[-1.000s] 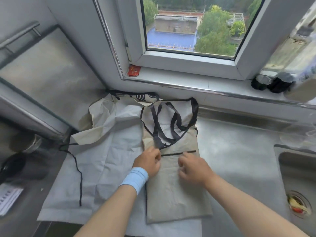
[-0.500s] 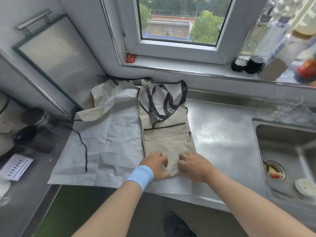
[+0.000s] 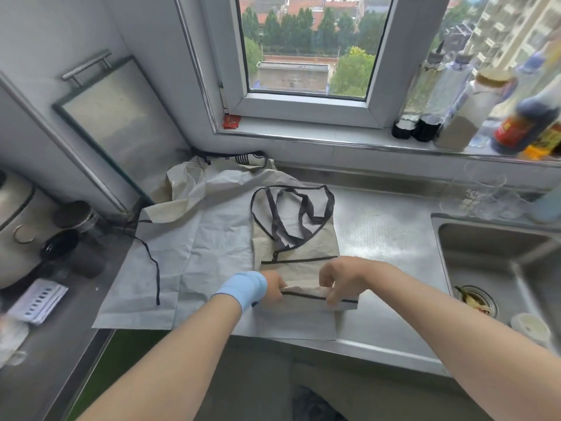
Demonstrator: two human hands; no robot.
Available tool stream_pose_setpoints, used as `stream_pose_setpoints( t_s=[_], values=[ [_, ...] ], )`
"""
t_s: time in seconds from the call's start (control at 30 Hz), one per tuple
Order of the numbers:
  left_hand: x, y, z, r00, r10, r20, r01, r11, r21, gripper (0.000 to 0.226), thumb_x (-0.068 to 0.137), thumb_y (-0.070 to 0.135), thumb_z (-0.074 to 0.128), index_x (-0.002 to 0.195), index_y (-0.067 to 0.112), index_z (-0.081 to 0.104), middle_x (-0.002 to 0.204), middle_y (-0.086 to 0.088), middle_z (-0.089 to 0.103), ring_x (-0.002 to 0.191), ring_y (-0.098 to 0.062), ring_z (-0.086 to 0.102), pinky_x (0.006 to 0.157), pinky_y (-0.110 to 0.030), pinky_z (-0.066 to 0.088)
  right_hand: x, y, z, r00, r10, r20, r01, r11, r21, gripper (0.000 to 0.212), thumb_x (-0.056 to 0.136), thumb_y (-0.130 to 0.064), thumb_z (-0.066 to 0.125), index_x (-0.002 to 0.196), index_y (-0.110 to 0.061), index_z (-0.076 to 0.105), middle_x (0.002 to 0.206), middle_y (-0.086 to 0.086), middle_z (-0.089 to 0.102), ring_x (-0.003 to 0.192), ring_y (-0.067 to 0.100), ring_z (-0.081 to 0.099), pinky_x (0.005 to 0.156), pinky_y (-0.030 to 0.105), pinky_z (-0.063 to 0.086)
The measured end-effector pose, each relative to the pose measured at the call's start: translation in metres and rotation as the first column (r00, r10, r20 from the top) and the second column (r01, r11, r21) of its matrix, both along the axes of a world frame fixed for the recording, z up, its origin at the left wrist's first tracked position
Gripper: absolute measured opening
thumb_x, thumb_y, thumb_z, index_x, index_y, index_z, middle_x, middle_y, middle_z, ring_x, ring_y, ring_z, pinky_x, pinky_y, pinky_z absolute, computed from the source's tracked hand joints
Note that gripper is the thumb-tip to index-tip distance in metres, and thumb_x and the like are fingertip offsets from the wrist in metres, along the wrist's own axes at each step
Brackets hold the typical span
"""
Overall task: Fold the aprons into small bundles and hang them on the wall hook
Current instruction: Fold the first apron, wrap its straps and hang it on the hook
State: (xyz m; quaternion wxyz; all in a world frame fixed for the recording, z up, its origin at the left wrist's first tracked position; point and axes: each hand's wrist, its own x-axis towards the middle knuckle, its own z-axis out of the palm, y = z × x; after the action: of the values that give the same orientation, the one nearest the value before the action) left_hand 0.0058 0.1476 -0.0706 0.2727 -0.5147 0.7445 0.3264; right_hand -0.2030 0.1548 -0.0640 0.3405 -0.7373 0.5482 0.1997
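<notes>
A beige apron (image 3: pixel 299 238) with dark trim lies folded into a narrow strip on the steel counter, its dark straps (image 3: pixel 291 214) piled on its far end. My left hand (image 3: pixel 273 288), with a blue wristband, and my right hand (image 3: pixel 341 278) pinch its near hem and hold it lifted and turned over toward the window. A pale grey apron (image 3: pixel 194 256) lies spread flat beneath and to the left, a thin black tie (image 3: pixel 151 259) trailing across it. No wall hook is in view.
The steel counter (image 3: pixel 382 238) continues right to a sink (image 3: pixel 498 268). Bottles (image 3: pixel 455 98) line the window sill, and a clear glass (image 3: pixel 482 189) stands below them. At left are a framed tray (image 3: pixel 112 123) leaning on the wall, a rice cooker (image 3: pixel 15 214) and small jars.
Both hands slid from the apron's middle to its near edge, gripped the hem and lifted it, folding it back toward the window. The camera tilted up.
</notes>
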Motion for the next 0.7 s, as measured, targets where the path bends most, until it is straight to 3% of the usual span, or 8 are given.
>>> stream_pose_setpoints(
  t_s=[0.1,0.17,0.27,0.37,0.47,0.57,0.63,0.7],
  values=[
    [0.001,-0.006,0.002,0.998,0.049,-0.029,-0.047,0.995,0.089,0.030,0.093,0.031,0.057,0.115,0.012,0.065,0.094,-0.003,0.055,0.082,-0.023,0.050,0.074,-0.026,0.040,-0.007,-0.007,0.011,0.998,-0.003,-0.061,0.015,0.980,0.198,0.017,0.071,-0.032,0.077,0.074,-0.024,0.062,0.072,-0.007,0.059,0.068,0.016,0.057,0.060,0.026,0.045],
    [0.003,-0.018,0.010,0.992,0.099,-0.074,-0.088,0.985,0.147,0.021,0.089,0.035,0.062,0.104,0.021,0.066,0.091,0.001,0.056,0.084,-0.021,0.050,0.077,-0.028,0.043,-0.014,-0.019,0.017,0.993,-0.118,0.000,0.113,0.951,0.288,0.012,0.072,-0.021,0.077,0.080,-0.021,0.068,0.076,-0.004,0.065,0.072,0.020,0.065,0.065,0.029,0.056],
    [0.011,-0.048,0.020,0.979,0.163,-0.125,-0.143,0.977,0.156,0.009,0.083,0.038,0.068,0.088,0.032,0.064,0.091,0.002,0.059,0.084,-0.019,0.054,0.078,-0.030,0.050,-0.026,-0.045,0.024,0.942,-0.308,0.136,0.247,0.906,0.342,0.023,0.068,-0.015,0.077,0.090,-0.010,0.074,0.080,0.003,0.070,0.081,0.028,0.073,0.073,0.042,0.062],
    [0.018,-0.085,0.022,0.967,0.188,-0.173,-0.190,0.982,0.005,0.016,0.079,0.037,0.069,0.069,0.028,0.061,0.074,0.003,0.055,0.068,-0.016,0.051,0.062,-0.023,0.046,-0.032,-0.074,0.021,0.871,-0.412,0.267,0.381,0.910,0.161,0.006,0.068,-0.016,0.072,0.074,-0.018,0.072,0.069,-0.001,0.063,0.068,0.020,0.067,0.060,0.033,0.059],
    [0.015,-0.115,0.012,0.949,0.234,-0.212,-0.277,0.939,-0.205,0.019,0.081,0.029,0.061,0.065,0.021,0.054,0.065,0.003,0.051,0.066,-0.020,0.050,0.055,-0.024,0.036,-0.032,-0.103,0.006,0.851,-0.420,0.316,0.465,0.882,-0.080,0.003,0.068,-0.019,0.062,0.066,-0.021,0.063,0.059,-0.005,0.054,0.056,0.015,0.053,0.050,0.022,0.042],
    [0.007,-0.133,-0.008,0.941,0.259,-0.218,-0.316,0.902,-0.293,0.018,0.082,0.027,0.055,0.066,0.021,0.050,0.069,0.004,0.053,0.076,-0.024,0.055,0.062,-0.026,0.038,-0.030,-0.123,-0.016,0.880,-0.395,0.262,0.455,0.860,-0.231,0.006,0.070,-0.022,0.056,0.066,-0.025,0.058,0.064,-0.008,0.057,0.067,0.017,0.056,0.054,0.026,0.038],
    [0.000,-0.146,-0.022,0.955,0.230,-0.189,-0.285,0.890,-0.355,0.009,0.084,0.029,0.053,0.078,0.024,0.057,0.085,0.002,0.060,0.092,-0.026,0.058,0.071,-0.029,0.043,-0.030,-0.136,-0.033,0.879,-0.415,0.235,0.469,0.844,-0.262,0.007,0.075,-0.020,0.054,0.072,-0.025,0.057,0.070,-0.007,0.059,0.075,0.021,0.058,0.056,0.028,0.038],
    [-0.006,-0.161,-0.038,0.983,0.116,-0.141,-0.170,0.862,-0.477,0.018,0.085,0.034,0.054,0.097,0.028,0.066,0.109,0.002,0.061,0.111,-0.026,0.051,0.090,-0.034,0.042,-0.034,-0.147,-0.049,0.861,-0.445,0.246,0.501,0.825,-0.263,0.007,0.079,-0.018,0.052,0.076,-0.023,0.056,0.074,-0.004,0.060,0.078,0.023,0.058,0.058,0.029,0.039]
  ],
)
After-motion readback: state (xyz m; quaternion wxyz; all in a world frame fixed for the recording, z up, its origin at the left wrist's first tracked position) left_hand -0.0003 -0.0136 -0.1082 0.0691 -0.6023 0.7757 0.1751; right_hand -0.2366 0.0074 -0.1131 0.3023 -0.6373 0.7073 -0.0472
